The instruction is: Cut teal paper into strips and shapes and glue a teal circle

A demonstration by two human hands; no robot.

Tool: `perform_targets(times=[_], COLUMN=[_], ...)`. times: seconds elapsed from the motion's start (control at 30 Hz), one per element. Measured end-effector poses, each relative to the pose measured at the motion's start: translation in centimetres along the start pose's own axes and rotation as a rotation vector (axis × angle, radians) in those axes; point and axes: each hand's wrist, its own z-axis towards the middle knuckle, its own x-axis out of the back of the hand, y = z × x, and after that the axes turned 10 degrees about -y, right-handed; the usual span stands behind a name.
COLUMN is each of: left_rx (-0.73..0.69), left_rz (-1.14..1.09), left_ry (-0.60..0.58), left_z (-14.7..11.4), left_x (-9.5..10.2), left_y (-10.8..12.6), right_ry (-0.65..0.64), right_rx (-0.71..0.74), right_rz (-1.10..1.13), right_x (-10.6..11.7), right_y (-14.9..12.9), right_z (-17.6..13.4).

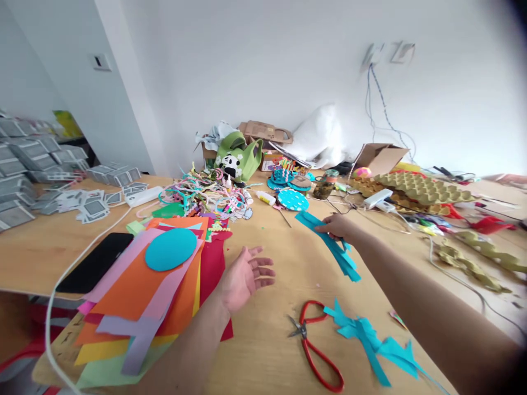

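Blue paper strips (343, 258) hang from my right hand (335, 226), whose fingers are closed around them just above the table. My left hand (247, 274) is held over the table, palm up with the fingers apart, and nothing lies in it. Red-handled scissors (303, 331) rest on the wood between my forearms, their blades slightly apart. Blue paper scraps (366, 337) lie in a loose heap to the right of the scissors. A blue paper circle (171, 249) sits on a stack of coloured paper (127, 285) left of my left hand.
A black phone-like slab (96, 262) lies at the left. Tangled craft pieces (206, 195), a green bag (241, 156), a dotted blue disc (292, 199) and a jar (326, 184) stand farther back. Egg trays (424, 187) and cables fill the right side.
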Motion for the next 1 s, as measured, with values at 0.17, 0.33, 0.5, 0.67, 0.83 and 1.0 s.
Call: perform_targets(times=[0.17, 0.33, 0.5, 0.67, 0.83, 1.0], left_rx=[0.037, 0.066, 0.085, 0.079, 0.080, 0.125], left_rz=[-0.013, -0.040, -0.029, -0.034, -0.050, -0.058], left_ry=[-0.022, -0.033, -0.076, -0.077, -0.100, -0.111], left_z=[0.2, 0.4, 0.5, 0.3, 0.2, 0.3], left_x=[0.4, 1.0, 1.4, 1.5, 1.4, 1.7], left_y=[-0.4, -0.7, -1.1, -1.0, -1.1, -1.6], right_ry=[0.028, 0.104, 0.178, 0.138, 0.064, 0.078], right_rx=[-0.114, -0.109, -0.028, 0.065, 0.085, 0.107], right_rz=[-0.058, -0.158, -0.210, -0.197, -0.267, -0.445], right_x=[-2.5, -3.2, -1.7, -2.1, -5.0, -6.5], right_y=[2.4, 2.8, 3.3, 3.9, 4.8, 4.8], right_z=[4.6, 7.4, 6.9, 4.1, 1.6, 0.2])
